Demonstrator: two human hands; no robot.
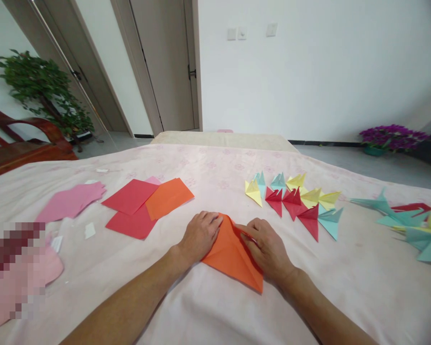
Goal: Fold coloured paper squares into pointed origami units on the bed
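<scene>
An orange paper point(232, 254), partly folded into a pointed shape, lies on the pale pink cloth point(208, 306) in front of me. My left hand point(200, 235) rests flat on its left edge, fingers stretched out. My right hand point(267, 250) presses on the right side of the paper, fingers bent over a fold near its upper point. Neither hand lifts the paper off the cloth.
Flat red sheets point(131, 208) and an orange sheet point(168, 197) lie to the left, pink paper point(70, 201) further left. Several folded paper shapes point(298, 201) in yellow, teal and red sit to the right, more point(413, 223) at the far right. A wooden chair point(25, 143) stands at left.
</scene>
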